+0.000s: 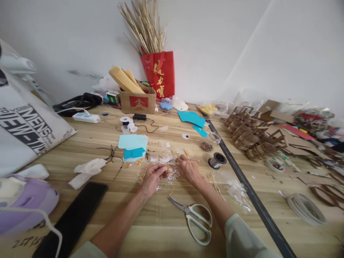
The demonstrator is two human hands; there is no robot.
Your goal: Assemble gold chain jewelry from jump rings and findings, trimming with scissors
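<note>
Now my left hand [152, 178] pinched a tiny gold piece [168, 171]; my right hand [189, 168] lay loosely open, needing careful sorting.

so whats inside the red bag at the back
A bundle of dry straw-coloured stalks sticks up out of the red bag. Their lower ends, and anything else inside, are hidden by the bag's front.

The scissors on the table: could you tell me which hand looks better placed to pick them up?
Probably the right hand: the scissors lie just beside its forearm, handles toward that side, while the left hand pinches small pieces.
</note>
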